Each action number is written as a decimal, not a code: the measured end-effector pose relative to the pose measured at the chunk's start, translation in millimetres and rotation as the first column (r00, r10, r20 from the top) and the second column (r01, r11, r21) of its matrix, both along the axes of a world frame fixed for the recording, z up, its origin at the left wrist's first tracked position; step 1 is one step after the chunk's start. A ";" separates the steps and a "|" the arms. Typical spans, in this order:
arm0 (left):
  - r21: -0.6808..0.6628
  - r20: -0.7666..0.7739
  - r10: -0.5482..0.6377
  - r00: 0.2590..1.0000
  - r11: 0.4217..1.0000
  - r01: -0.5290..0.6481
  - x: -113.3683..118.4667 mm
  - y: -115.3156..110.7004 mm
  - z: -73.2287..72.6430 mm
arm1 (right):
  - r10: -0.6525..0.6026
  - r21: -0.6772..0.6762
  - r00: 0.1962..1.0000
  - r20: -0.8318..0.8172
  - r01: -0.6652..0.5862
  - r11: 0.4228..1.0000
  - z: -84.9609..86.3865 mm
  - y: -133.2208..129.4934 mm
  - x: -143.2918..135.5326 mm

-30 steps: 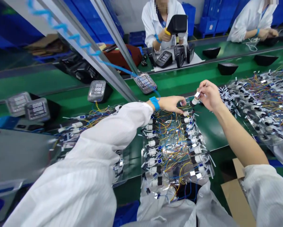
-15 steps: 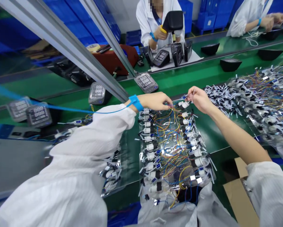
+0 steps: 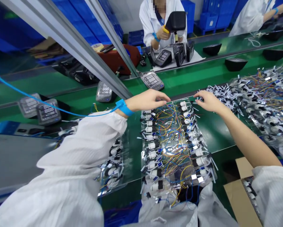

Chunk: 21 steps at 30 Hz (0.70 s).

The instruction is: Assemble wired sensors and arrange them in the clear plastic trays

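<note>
Plastic sheet [image 3: 175, 146] of wired parts lies between two bare hands

Two columns of small white-and-black parts [image 3: 152, 145] run along the clear sheet's long sides, one down each edge, with yellow, blue and red wires [image 3: 164, 127] tangled across the middle. The sheet rests on the green desk [image 3: 211, 127], its near end reaching the person's lap.

The left hand [image 3: 148, 99] hovers palm down over the far left corner of the sheet, thumb and fingers slightly parted in a narrow gap. Whether its fingertips touch the wires below is hard to tell. A blue band [image 3: 124, 107] circles that wrist, and a blue cord [image 3: 49, 105] runs from it to the left. The right hand [image 3: 207, 101] is just beside the far right corner, fingers loosely bent with a small gap at the thumb.

A pile of thin white strips [image 3: 226, 97] lies just beyond the right hand, next to a larger spread of wired parts [image 3: 264, 104]. Past the left hand sits a device with a digit screen [image 3: 152, 80]. Across the desk, a co-worker's hand [image 3: 163, 33] grips a black tool with a yellow handle [image 3: 176, 21].
</note>
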<state>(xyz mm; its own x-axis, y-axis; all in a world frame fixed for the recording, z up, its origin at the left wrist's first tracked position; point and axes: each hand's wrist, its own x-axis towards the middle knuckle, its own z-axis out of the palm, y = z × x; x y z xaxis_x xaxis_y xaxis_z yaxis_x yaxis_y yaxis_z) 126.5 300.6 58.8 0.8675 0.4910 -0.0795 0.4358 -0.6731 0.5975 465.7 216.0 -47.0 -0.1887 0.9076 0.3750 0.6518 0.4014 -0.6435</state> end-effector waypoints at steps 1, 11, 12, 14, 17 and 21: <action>0.012 0.039 0.037 0.999 0.999 -0.038 2.2 1.1 1.8 | -0.029 -0.011 1.000 -0.003 0.029 1.000 -4.8 5.5 1.6; -0.098 0.145 0.165 0.976 0.984 -0.152 43.4 24.4 -44.6 | -0.166 -0.073 0.905 -0.391 0.149 0.986 28.6 35.8 -36.9; -0.165 0.167 0.172 0.971 0.976 -0.145 50.5 28.2 -52.2 | -0.167 -0.059 0.870 -0.464 0.157 0.986 40.5 37.7 -42.6; -0.300 0.212 0.176 0.961 0.948 -0.107 64.8 34.1 -64.9 | -0.139 0.004 0.798 -0.587 0.174 0.985 64.0 41.2 -51.4; -0.397 0.212 0.127 0.969 0.917 -0.033 79.3 36.8 -74.6 | -0.103 0.106 0.704 -0.703 0.247 0.963 96.0 42.9 -52.1; -0.417 0.176 0.039 0.984 0.908 0.038 78.0 30.8 -71.3 | -0.080 0.175 0.558 -0.826 0.388 0.905 124.8 36.9 -30.1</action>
<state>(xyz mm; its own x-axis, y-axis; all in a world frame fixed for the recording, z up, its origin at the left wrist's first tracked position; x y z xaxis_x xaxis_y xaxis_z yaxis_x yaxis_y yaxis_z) 204.5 331.4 -12.4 0.8861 0.4468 -0.1231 0.2975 -0.3446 0.8904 435.6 252.9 77.8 0.5219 0.6795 0.5157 0.0477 0.5803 -0.8130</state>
